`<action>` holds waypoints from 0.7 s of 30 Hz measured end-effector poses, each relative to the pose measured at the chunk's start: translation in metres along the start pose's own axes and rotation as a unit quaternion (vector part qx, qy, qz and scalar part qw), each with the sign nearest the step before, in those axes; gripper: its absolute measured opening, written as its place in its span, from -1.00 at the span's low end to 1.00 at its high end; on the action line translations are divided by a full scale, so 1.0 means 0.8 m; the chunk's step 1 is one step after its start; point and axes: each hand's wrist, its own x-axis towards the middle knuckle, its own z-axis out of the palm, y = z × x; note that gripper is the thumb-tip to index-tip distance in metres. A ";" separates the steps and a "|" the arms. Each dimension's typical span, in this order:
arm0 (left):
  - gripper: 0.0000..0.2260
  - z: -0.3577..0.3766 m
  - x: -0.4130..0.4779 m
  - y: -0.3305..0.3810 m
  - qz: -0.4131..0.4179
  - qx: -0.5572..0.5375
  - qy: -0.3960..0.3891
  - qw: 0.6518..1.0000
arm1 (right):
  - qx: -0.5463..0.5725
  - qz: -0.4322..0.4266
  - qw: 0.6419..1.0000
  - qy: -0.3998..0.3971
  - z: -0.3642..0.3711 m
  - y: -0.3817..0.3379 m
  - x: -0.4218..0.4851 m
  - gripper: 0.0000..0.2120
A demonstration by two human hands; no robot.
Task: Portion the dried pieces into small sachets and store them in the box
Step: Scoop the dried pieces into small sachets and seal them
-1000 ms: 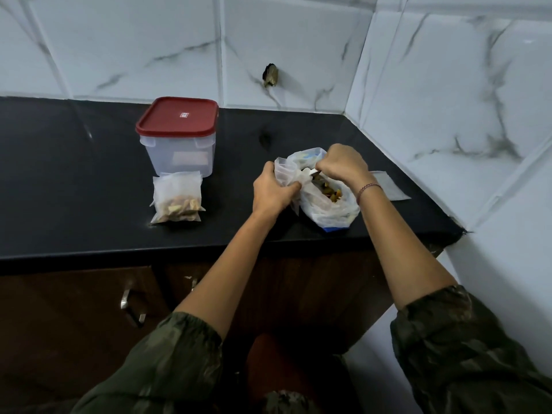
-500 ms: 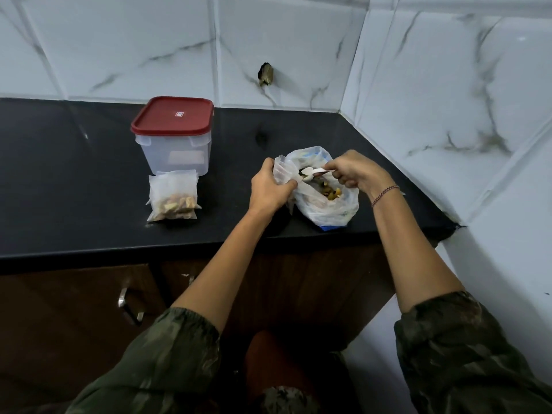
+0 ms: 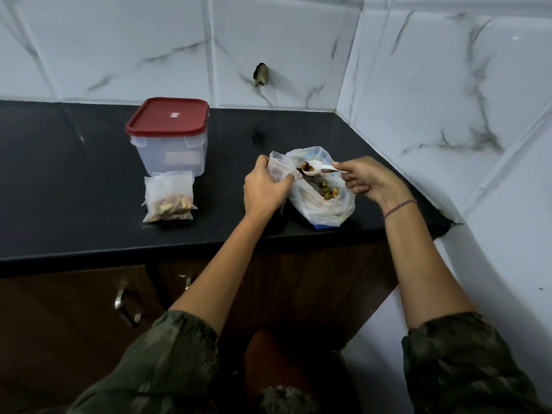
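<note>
On the black counter (image 3: 74, 180) I count one clear box (image 3: 170, 153) with one red lid (image 3: 167, 116) pressed on, standing far left. One filled sachet (image 3: 168, 195) lies just in front of it on the near side, touching its base or close to it; whether a second lies beneath I cannot tell. To the right, near the counter's front edge, sits one big plastic bag (image 3: 322, 204) with its mouth open and dried pieces (image 3: 328, 191) showing inside. Both hands work at that bag. At its left side the left hand (image 3: 263, 189) has thumb and fingers curled round one small empty sachet (image 3: 279, 167), gripping it by the rim with the mouth turned right. Curled fingers of the right hand (image 3: 367, 179) pinch the handle of one white spoon (image 3: 316, 168). Its bowl carries a few dark pieces and is held level over the bag, just at the sachet's mouth. One thread bracelet (image 3: 398, 206) circles the right wrist. Two metal handles (image 3: 124, 309) show on the brown cabinet doors below. A second ago the right hand was down over the bag's mouth; half a second ago the spoon had just come up out of it. Now the hand has drawn further right and the loaded bowl sits beside the sachet. Box, filled sachet and bag lie where they were.
</note>
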 end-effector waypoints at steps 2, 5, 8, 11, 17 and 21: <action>-0.73 -0.001 -0.003 0.002 0.008 0.047 0.028 0.998 | 0.027 -0.001 1.000 -0.007 -0.003 0.003 -0.001 -0.85; -0.71 -0.003 -0.006 0.003 0.008 0.099 0.072 0.992 | 0.049 -0.002 0.999 -0.008 -0.004 0.004 -0.006 -0.85; -0.70 -0.004 -0.006 0.004 0.015 0.122 0.087 0.989 | 0.072 -0.011 0.997 -0.006 -0.001 0.000 -0.016 -0.82; -0.70 -0.004 -0.003 0.002 0.035 0.129 0.084 0.987 | 0.087 -0.036 0.995 -0.018 0.006 -0.011 -0.028 -0.81; -0.71 -0.004 -0.001 0.000 0.050 0.115 0.075 0.989 | 0.045 -0.091 0.995 -0.013 0.035 -0.032 -0.047 -0.90; -0.70 -0.003 0.000 -0.001 0.039 0.090 0.068 0.993 | -0.075 -0.149 0.985 0.038 0.055 -0.037 -0.062 -0.79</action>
